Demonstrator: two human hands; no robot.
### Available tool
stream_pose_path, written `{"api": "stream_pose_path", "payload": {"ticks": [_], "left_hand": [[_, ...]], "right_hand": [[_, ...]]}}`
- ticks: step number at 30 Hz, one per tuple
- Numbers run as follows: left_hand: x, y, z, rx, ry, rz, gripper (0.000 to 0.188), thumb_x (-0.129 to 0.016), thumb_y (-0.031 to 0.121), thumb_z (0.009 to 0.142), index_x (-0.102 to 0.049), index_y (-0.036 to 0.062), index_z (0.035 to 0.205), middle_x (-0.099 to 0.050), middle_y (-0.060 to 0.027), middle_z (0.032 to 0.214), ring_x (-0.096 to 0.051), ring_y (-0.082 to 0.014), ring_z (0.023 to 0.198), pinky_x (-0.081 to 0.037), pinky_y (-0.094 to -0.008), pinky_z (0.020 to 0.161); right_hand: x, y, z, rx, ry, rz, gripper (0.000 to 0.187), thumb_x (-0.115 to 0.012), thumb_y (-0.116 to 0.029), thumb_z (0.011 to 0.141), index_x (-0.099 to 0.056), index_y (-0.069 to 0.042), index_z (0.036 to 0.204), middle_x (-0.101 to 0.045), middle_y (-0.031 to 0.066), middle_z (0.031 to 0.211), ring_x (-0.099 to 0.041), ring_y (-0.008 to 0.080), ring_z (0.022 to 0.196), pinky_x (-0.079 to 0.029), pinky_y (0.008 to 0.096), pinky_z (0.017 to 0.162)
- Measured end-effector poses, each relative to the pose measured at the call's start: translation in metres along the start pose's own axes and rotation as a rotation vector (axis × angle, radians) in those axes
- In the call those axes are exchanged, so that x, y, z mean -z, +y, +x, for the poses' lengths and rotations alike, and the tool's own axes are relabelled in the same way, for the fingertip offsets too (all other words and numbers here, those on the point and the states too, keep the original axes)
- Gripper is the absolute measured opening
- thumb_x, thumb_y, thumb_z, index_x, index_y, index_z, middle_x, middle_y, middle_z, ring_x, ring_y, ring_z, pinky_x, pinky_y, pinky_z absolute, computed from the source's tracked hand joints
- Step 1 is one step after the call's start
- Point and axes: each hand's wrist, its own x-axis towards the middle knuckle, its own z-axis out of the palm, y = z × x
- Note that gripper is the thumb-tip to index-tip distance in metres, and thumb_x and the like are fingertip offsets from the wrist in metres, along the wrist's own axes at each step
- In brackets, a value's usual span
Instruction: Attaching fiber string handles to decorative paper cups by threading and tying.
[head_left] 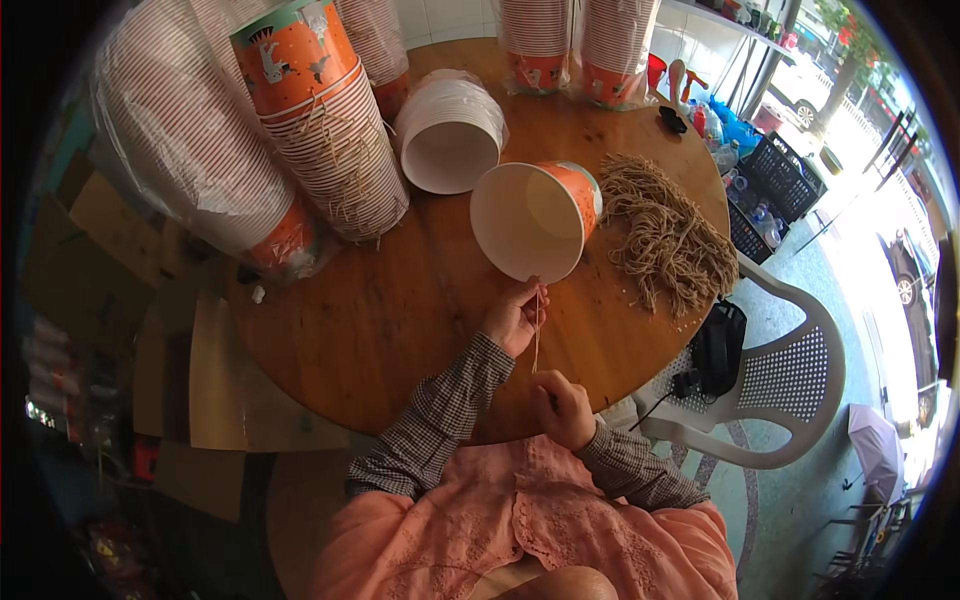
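A paper bucket (527, 222), white inside with an orange printed outside, lies on its side on the round wooden table (400, 320), its mouth toward me. At the lower edge of its rim, my left hand (514, 318) is closed in a pinch on a thin pale string (537, 340). That string runs down to my right hand (565, 408), which is closed in a fist around its lower end near the table's front edge. Whether the string passes through the bucket's rim cannot be made out. Right of the bucket lies a loose heap of brown string (665, 235).
A tall stack of orange buckets (325, 130) with string hanging from it stands at left, beside plastic-wrapped stacks (190, 140). White bowls (450, 155) in plastic lie behind the bucket. A plastic chair (790, 390) holding a black bag (720, 345) stands at right.
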Motion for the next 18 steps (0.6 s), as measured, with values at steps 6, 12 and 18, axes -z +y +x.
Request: {"api": "stream_pose_path", "payload": {"ticks": [6,12,18], "left_hand": [[0.0,0.005,0.002,-0.107,0.043,-0.045,0.013,-0.063,0.021,0.093,-0.062,0.0081,0.093,-0.064,-0.0002,0.086,-0.061,-0.0118,0.082,-0.052,-0.0267,0.077],[0.018,0.019,0.002,-0.217,0.142,0.094,0.013,-0.061,0.017,0.093,-0.064,0.0054,0.097,-0.066,-0.0025,0.086,-0.064,-0.013,0.075,-0.055,-0.026,0.074],[0.015,-0.003,-0.001,-0.479,0.138,0.562,0.019,-0.06,0.016,0.094,-0.067,-0.0019,0.091,-0.065,-0.0036,0.073,-0.061,-0.0118,0.066,-0.051,-0.0236,0.063]], "right_hand": [[-0.005,-0.017,0.019,-0.042,0.183,0.172,0.006,-0.055,-0.001,0.09,-0.057,-0.002,0.096,-0.055,0.0014,0.072,-0.05,0.0063,0.06,-0.04,0.0219,0.054],[0.023,-0.003,0.021,-0.199,0.269,0.32,0.006,-0.05,-0.001,0.093,-0.054,-0.004,0.097,-0.05,-0.0038,0.068,-0.042,0.0019,0.056,-0.032,0.0184,0.049],[0.041,-0.03,0.027,-0.166,0.151,0.491,0.008,-0.048,-0.001,0.094,-0.051,-0.005,0.1,-0.047,-0.0033,0.066,-0.042,0.0039,0.05,-0.032,0.0191,0.044]]}}
